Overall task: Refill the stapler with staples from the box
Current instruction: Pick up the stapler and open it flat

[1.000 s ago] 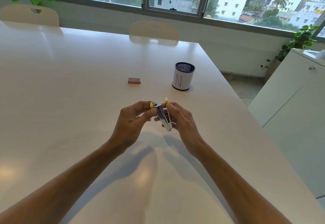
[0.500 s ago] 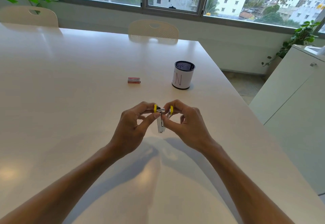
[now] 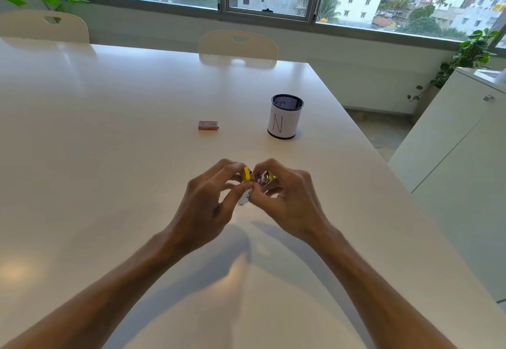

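Note:
A small silver stapler (image 3: pixel 256 181) with yellow ends is held just above the white table (image 3: pixel 109 157), between both hands. My left hand (image 3: pixel 208 206) pinches its left yellow end and lower body. My right hand (image 3: pixel 290 201) grips the right yellow end, fingers curled over the metal. Most of the stapler is hidden by my fingers. A small red staple box (image 3: pixel 208 125) lies flat on the table farther away, to the left of the hands, apart from both.
A black mesh pen cup (image 3: pixel 286 116) wrapped in white paper stands to the right of the box. Two pale chairs (image 3: pixel 238 47) are tucked in at the far side. The table's right edge runs diagonally; a white cabinet (image 3: pixel 451 157) stands beyond it.
The hands have drawn closer together around the stapler. Its two yellow ends, spread apart a second ago, are now nearer each other, and its body has turned more upright behind my fingers.

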Motion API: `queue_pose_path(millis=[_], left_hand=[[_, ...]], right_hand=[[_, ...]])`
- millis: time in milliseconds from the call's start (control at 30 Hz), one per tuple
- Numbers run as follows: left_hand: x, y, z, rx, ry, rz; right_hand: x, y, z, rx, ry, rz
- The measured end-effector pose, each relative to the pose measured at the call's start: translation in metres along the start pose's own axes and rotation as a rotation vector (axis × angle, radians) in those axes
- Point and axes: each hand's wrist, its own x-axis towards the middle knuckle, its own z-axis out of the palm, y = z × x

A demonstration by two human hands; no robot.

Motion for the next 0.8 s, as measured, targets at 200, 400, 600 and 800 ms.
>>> queue_pose_path(millis=[200, 400, 600, 800], left_hand=[[0.002, -0.002, -0.001, -0.075, 0.102, -0.078], [0.005, -0.008, -0.001, -0.379, 0.210, -0.388], [0.014, -0.015, -0.012, -0.680, 0.263, -0.595], [0.019, -0.027, -0.020, -0.852, 0.243, -0.842]], right_hand=[[0.003, 0.003, -0.004, 0.141, 0.082, 0.099], [0.006, 0.006, -0.006, 0.239, 0.107, 0.183], [0.007, 0.010, -0.008, 0.305, 0.124, 0.260], [0.010, 0.014, -0.012, 0.470, 0.181, 0.327]])
